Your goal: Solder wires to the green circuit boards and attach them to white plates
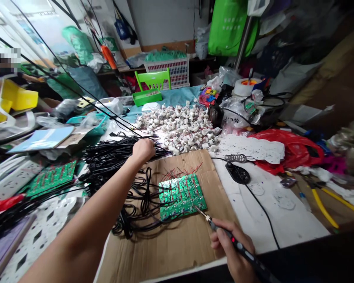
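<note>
2 bare hands (143, 150); L forearm (106, 200) bare too.

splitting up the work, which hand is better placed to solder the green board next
Most likely the right hand: it holds the soldering iron, whose tip is by the near part of the green board. The left hand is farther off, at the black cables.

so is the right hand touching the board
Apart: the head view shows cardboard between the right hand and the board, the hand gripping the iron back from its tip.
</note>
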A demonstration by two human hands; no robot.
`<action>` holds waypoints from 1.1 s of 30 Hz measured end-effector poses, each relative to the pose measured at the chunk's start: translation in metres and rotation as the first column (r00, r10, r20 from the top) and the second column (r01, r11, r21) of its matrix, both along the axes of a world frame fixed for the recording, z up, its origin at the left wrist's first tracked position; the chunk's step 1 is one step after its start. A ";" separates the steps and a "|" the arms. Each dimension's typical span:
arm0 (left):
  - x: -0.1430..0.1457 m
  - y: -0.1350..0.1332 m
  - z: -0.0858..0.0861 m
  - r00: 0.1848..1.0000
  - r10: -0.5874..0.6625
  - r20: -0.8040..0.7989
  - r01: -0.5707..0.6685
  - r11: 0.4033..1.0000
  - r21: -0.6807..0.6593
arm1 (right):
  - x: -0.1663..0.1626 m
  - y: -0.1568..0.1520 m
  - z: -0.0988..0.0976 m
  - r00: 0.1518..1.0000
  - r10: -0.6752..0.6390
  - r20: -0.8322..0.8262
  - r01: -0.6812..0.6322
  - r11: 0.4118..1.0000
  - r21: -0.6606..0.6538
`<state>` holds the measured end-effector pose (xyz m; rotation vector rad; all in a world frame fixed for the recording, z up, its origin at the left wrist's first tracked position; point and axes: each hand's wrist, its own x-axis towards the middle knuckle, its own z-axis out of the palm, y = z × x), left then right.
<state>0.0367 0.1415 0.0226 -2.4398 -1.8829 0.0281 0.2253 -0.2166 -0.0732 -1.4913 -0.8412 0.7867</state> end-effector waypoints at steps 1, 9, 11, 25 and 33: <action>0.003 0.006 -0.005 1.000 -0.007 0.005 0.007 1.000 -0.031 | 0.000 0.000 -0.001 1.000 -0.001 0.005 0.001 1.000 0.003; -0.015 0.004 0.010 0.983 0.160 0.085 -0.158 0.987 -0.035 | 0.001 0.001 0.004 1.000 0.012 -0.018 -0.012 1.000 0.007; -0.042 -0.002 0.036 0.964 0.232 0.131 -0.238 0.971 0.028 | 0.003 0.001 0.006 0.999 0.018 -0.037 -0.018 1.000 0.003; 0.010 -0.188 -0.025 0.666 -0.610 0.430 0.565 0.788 0.244 | 0.007 0.001 0.001 0.997 -0.024 -0.073 0.027 0.998 0.050; 0.001 -0.199 -0.063 0.702 -0.571 0.425 0.565 0.810 0.156 | 0.006 0.011 0.005 0.993 -0.016 -0.116 0.020 0.999 0.039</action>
